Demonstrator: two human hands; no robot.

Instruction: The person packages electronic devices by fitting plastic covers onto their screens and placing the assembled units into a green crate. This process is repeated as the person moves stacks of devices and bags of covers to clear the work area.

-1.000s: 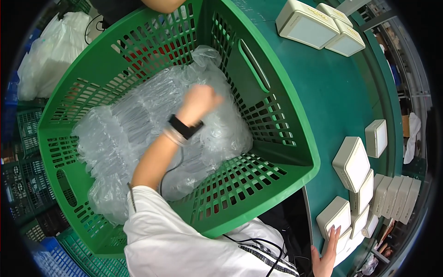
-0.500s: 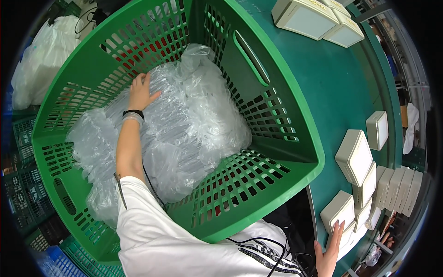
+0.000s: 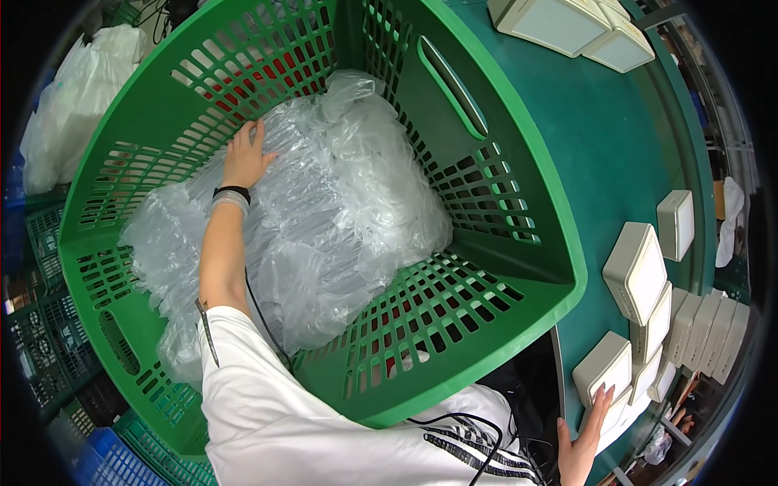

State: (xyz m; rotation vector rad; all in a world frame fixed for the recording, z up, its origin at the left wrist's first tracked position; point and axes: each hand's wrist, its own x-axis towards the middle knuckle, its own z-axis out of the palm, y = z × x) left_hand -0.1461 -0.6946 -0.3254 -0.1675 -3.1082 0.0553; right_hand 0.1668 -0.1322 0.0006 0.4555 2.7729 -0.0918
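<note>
1. The left hand point(image 3: 245, 158), open with its thumb apart, lay on clear plastic bags point(image 3: 381, 190) in the slotted green basket point(image 3: 563, 263).
2. The right hand point(image 3: 585, 441), fingers extended, appeared to touch a cream square-cased unit point(image 3: 604, 366).
3. Bag handling seemed underway; lifting one would call for pinching.
4. The left palm's underside was hidden; the basket's far rim was cut off.
</note>
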